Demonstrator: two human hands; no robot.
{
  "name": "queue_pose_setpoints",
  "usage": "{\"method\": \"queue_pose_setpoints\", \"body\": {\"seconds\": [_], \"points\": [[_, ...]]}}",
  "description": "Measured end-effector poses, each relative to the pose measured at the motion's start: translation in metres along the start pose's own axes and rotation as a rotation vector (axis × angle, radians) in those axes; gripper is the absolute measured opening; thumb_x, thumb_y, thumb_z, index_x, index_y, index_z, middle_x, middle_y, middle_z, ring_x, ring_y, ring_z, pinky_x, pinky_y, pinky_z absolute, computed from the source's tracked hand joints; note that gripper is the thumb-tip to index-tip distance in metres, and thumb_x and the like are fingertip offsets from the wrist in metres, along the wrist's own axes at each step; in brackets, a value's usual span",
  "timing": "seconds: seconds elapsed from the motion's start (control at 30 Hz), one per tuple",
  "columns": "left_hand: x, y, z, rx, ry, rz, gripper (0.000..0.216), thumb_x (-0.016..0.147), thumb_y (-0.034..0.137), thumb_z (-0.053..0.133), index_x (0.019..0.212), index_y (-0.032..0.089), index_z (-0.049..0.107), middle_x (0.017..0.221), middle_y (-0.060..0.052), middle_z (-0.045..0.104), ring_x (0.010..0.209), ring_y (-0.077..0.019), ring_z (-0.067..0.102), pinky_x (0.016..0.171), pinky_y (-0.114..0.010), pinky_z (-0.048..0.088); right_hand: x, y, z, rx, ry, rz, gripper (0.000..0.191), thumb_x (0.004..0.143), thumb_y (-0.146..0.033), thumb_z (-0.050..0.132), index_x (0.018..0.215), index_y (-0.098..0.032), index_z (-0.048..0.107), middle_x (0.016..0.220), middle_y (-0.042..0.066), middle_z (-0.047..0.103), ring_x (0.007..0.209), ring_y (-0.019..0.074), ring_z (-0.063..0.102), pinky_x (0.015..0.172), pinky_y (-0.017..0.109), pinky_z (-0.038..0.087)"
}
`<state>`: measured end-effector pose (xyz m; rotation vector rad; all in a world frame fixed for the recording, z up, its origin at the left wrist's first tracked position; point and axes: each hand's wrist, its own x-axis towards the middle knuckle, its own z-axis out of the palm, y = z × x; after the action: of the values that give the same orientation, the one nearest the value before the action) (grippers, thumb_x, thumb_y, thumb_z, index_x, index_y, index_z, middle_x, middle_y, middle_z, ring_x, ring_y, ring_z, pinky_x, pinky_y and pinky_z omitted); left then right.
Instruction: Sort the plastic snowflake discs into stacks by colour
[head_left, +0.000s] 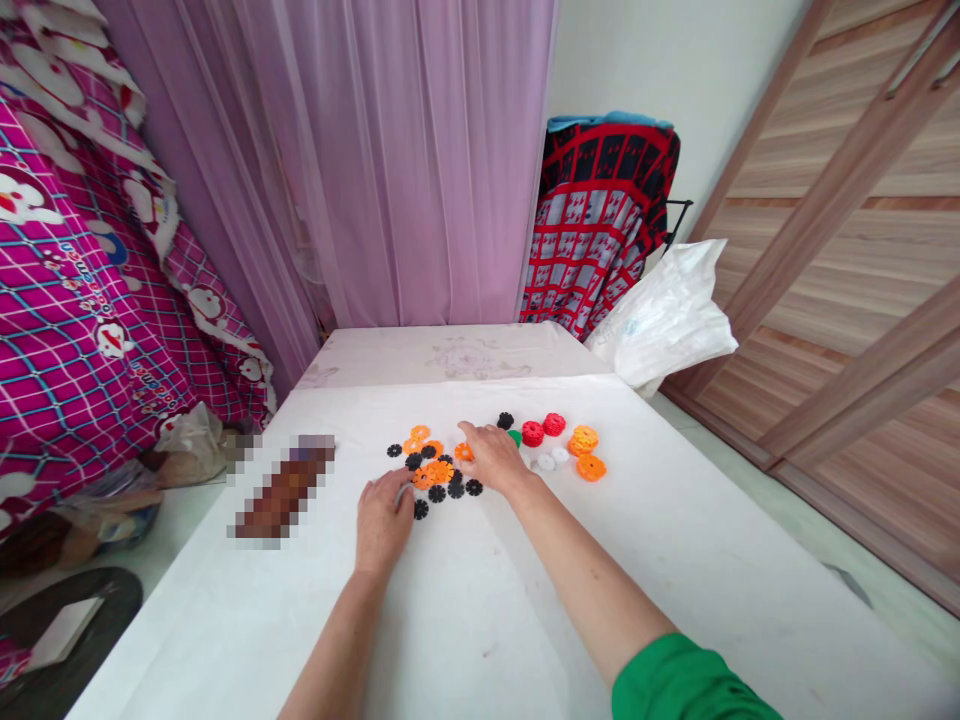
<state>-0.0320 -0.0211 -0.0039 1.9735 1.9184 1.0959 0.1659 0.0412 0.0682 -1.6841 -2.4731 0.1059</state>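
Observation:
Notched plastic snowflake discs lie on the white-covered table. My left hand (385,512), a ring on one finger, rests at the left of the pile with its fingers apart. Its fingertips reach the edge of some orange discs (433,474), and a black disc (421,510) lies against it. My right hand (493,456) spreads its fingers over the pile's right side. Under its fingertips sits another orange disc (464,452), partly covered. More black discs (456,489) surround the orange ones. Beside the right hand a green disc (514,438) is half hidden.
Red stacks (532,433), a yellow-orange stack (583,440), an orange stack (591,468) and white discs (553,457) stand right of my hands. A blurred-out brown item (285,492) lies at left. A white plastic bag (664,315) leans at the table's far right corner.

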Motion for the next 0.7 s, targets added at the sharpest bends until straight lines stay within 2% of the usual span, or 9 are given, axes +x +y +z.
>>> {"method": "queue_pose_setpoints", "body": {"seconds": [0.1,0.2,0.27,0.33,0.43,0.53,0.7], "points": [[0.000,-0.001,0.000,0.002,-0.010,-0.006,0.031,0.086,0.027,0.041,0.104,0.023,0.067,0.115,-0.006,0.070,0.109,-0.0234,0.061,0.103,-0.046,0.038,-0.024,0.020,-0.016,0.092,0.173,0.099,0.058,0.080,-0.030,0.059,0.135,-0.020,0.044,0.108,0.008,0.069,0.101,0.0232,0.060,0.086,0.033,0.040],[-0.001,-0.002,0.000,0.007,-0.014,-0.001,0.031,0.086,0.029,0.042,0.104,0.024,0.067,0.115,-0.006,0.070,0.109,-0.0237,0.061,0.103,-0.046,0.037,-0.056,0.064,-0.029,0.153,0.324,0.278,0.056,0.078,-0.031,0.059,0.132,-0.022,0.045,0.109,0.005,0.069,0.099,0.0221,0.061,0.084,0.033,0.042],[-0.001,-0.002,0.000,0.019,-0.010,-0.011,0.030,0.086,0.030,0.043,0.103,0.025,0.067,0.117,-0.005,0.070,0.110,-0.0240,0.061,0.105,-0.046,0.036,-0.077,0.097,-0.033,0.121,0.367,0.450,0.051,0.079,-0.034,0.059,0.127,-0.022,0.047,0.107,0.005,0.070,0.095,0.0219,0.062,0.079,0.032,0.042],[0.000,-0.003,0.000,0.031,-0.007,-0.015,0.031,0.086,0.030,0.043,0.103,0.024,0.067,0.117,-0.005,0.070,0.110,-0.0243,0.061,0.105,-0.047,0.035,-0.094,0.125,-0.033,0.061,0.331,0.548,0.044,0.079,-0.034,0.059,0.120,-0.022,0.051,0.105,0.005,0.070,0.091,0.0212,0.063,0.075,0.031,0.042],[0.001,-0.004,0.001,0.036,-0.007,0.008,0.031,0.085,0.030,0.043,0.103,0.024,0.067,0.115,-0.006,0.070,0.109,-0.0239,0.062,0.104,-0.045,0.038,-0.108,0.146,-0.029,-0.045,0.219,0.575,0.031,0.079,-0.036,0.058,0.108,-0.023,0.058,0.100,0.005,0.070,0.088,0.0209,0.063,0.072,0.030,0.041],[0.001,-0.005,0.001,0.045,-0.004,0.001,0.030,0.085,0.031,0.043,0.103,0.025,0.068,0.115,-0.005,0.070,0.108,-0.0239,0.063,0.105,-0.046,0.037,-0.109,0.148,-0.025,-0.100,0.150,0.559,0.028,0.080,-0.037,0.058,0.103,-0.024,0.062,0.097,0.005,0.069,0.089,0.0215,0.063,0.072,0.030,0.041],[0.001,-0.006,0.000,0.049,-0.015,-0.001,0.031,0.086,0.032,0.042,0.103,0.024,0.068,0.117,-0.006,0.069,0.110,-0.0248,0.062,0.106,-0.049,0.036,-0.104,0.145,-0.019,-0.098,0.138,0.534,0.024,0.080,-0.037,0.059,0.099,-0.024,0.065,0.094,0.005,0.068,0.087,0.0204,0.062,0.072,0.029,0.041]]}}
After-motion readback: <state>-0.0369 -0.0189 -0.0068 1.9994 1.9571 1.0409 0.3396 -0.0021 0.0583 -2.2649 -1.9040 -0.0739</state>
